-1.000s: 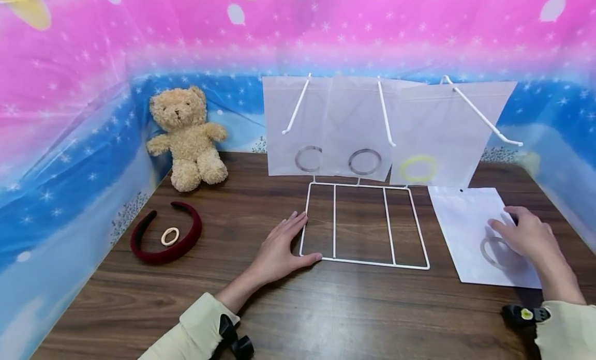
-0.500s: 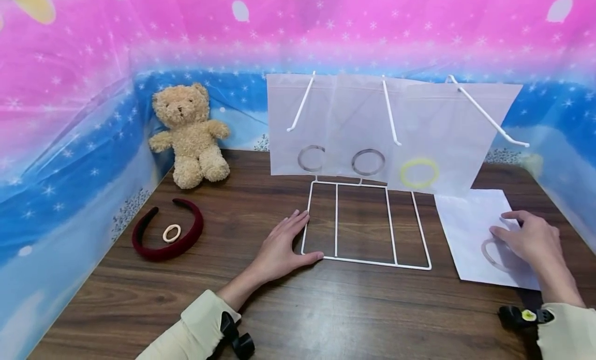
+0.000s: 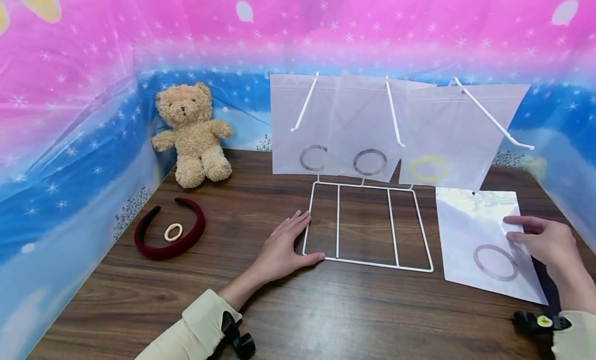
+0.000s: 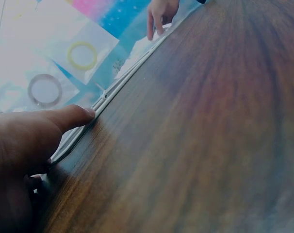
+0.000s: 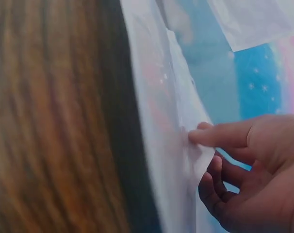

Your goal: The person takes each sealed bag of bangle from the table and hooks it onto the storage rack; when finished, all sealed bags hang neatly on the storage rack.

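Observation:
My right hand point(image 3: 554, 243) pinches the right edge of a flat white zip bag point(image 3: 470, 225), thumb on its front face; a bent corner shows in the right wrist view. A pinkish-grey ring point(image 3: 477, 257) shows through this bag, which has a small hole at its top. At the lower left corner of a white wire display rack point(image 3: 391, 225), my left hand point(image 3: 279, 251) lies spread with its fingers straight, the thumb point(image 4: 79, 116) on the front bar. Three similar bags hang from the rack's hooks, two with dark rings and the right bag point(image 3: 451, 122) with a yellow ring point(image 3: 413, 169).
A dark red headband point(image 3: 197, 230) lies on the wooden table point(image 3: 354, 318) at left, with a small light ring point(image 3: 167, 235) inside its curve. Behind it a teddy bear point(image 3: 191, 143) sits against the pink and blue backdrop point(image 3: 223, 34). The rack's hooks point(image 3: 489, 117) jut forward.
My right hand has shifted right and now pinches the bag's edge; the bag has turned and its right side is raised. The right hanging bag has swung. My left hand stays on the rack.

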Available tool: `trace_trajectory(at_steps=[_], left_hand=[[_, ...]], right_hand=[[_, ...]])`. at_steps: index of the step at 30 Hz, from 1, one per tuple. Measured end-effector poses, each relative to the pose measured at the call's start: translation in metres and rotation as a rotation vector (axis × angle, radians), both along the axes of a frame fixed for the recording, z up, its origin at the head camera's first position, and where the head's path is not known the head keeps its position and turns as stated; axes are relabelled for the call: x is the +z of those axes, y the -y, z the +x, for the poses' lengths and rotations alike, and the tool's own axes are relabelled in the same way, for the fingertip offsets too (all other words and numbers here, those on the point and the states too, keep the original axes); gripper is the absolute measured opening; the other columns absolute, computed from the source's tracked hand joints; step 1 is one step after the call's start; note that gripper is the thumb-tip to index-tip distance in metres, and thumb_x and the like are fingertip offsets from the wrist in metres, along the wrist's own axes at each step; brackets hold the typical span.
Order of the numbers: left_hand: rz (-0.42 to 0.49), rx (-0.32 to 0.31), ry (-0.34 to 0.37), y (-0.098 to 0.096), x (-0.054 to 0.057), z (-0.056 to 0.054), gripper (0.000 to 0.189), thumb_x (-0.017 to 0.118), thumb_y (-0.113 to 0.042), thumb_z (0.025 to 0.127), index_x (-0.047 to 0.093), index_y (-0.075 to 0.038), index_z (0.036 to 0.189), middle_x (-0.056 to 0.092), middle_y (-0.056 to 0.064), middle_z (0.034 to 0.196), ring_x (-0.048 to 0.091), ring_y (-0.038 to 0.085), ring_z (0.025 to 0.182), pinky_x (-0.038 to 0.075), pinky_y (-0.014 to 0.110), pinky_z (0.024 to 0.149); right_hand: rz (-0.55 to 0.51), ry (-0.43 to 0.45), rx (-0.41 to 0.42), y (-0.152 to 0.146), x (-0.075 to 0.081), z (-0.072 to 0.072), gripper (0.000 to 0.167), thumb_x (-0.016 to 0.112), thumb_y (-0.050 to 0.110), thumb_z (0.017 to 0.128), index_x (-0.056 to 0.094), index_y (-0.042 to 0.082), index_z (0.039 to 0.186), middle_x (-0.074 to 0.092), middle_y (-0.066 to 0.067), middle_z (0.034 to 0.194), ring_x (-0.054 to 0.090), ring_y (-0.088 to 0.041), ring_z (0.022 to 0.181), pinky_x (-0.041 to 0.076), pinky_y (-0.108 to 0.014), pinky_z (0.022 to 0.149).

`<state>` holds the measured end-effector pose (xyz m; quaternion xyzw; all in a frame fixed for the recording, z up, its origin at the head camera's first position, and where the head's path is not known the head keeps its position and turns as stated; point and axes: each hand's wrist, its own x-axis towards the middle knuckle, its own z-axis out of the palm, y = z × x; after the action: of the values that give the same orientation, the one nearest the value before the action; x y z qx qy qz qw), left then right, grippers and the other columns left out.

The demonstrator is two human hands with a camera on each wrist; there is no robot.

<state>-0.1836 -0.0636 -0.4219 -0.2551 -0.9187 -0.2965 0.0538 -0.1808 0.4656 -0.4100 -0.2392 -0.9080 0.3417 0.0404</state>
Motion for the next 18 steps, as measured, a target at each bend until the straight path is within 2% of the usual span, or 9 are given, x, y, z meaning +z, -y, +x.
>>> trace_trajectory(at_steps=[3,7,9,13,15,18], left_hand=[[0.004,-0.001,0.002,0.0,0.001,0.0,0.092,0.074,-0.057,0.08,0.042,-0.004,0.148,0.038,0.006,0.154,0.027,0.023,0.144,0.022,0.043,0.115],[0.007,-0.005,-0.002,0.0,0.002,0.001,0.091,0.074,-0.056,0.08,0.042,-0.003,0.148,0.038,0.007,0.153,0.027,0.024,0.144,0.022,0.045,0.115],[0.005,-0.006,-0.002,0.0,0.002,0.001,0.091,0.074,-0.056,0.08,0.042,-0.003,0.148,0.038,0.007,0.153,0.027,0.024,0.144,0.022,0.045,0.115],[0.002,-0.006,-0.003,0.0,0.001,0.001,0.091,0.073,-0.056,0.081,0.042,-0.003,0.148,0.038,0.007,0.153,0.027,0.024,0.144,0.023,0.045,0.115],[0.003,-0.007,-0.004,0.0,0.001,0.001,0.091,0.073,-0.056,0.081,0.042,-0.003,0.148,0.038,0.007,0.153,0.027,0.024,0.144,0.022,0.045,0.115],[0.007,-0.009,-0.005,-0.001,0.002,0.001,0.091,0.074,-0.055,0.081,0.042,-0.002,0.148,0.038,0.007,0.153,0.027,0.025,0.144,0.022,0.044,0.115]], right_hand=[[-0.044,-0.013,-0.017,-0.008,-0.003,-0.004,0.05,0.062,0.02,0.097,0.049,-0.002,0.14,0.038,-0.033,0.145,0.03,-0.053,0.132,0.031,-0.069,0.1],[-0.088,-0.071,-0.02,-0.007,0.004,-0.003,0.059,0.064,0.028,0.096,0.045,0.0,0.144,0.031,-0.03,0.15,0.022,-0.051,0.139,0.025,-0.069,0.104],[-0.089,-0.096,-0.004,-0.003,0.008,0.0,0.058,0.064,0.025,0.096,0.044,0.0,0.145,0.031,-0.03,0.15,0.025,-0.05,0.137,0.026,-0.067,0.105],[-0.053,-0.121,0.029,0.0,0.014,0.003,0.054,0.064,0.017,0.096,0.045,0.001,0.145,0.038,-0.03,0.145,0.037,-0.046,0.124,0.033,-0.062,0.103],[-0.039,-0.125,0.041,-0.001,0.014,0.002,0.053,0.063,0.018,0.096,0.047,0.002,0.144,0.038,-0.029,0.144,0.037,-0.044,0.121,0.033,-0.06,0.103],[-0.03,-0.12,0.046,-0.007,0.011,0.0,0.052,0.063,0.025,0.097,0.049,0.004,0.143,0.037,-0.028,0.146,0.035,-0.042,0.121,0.039,-0.052,0.096]])
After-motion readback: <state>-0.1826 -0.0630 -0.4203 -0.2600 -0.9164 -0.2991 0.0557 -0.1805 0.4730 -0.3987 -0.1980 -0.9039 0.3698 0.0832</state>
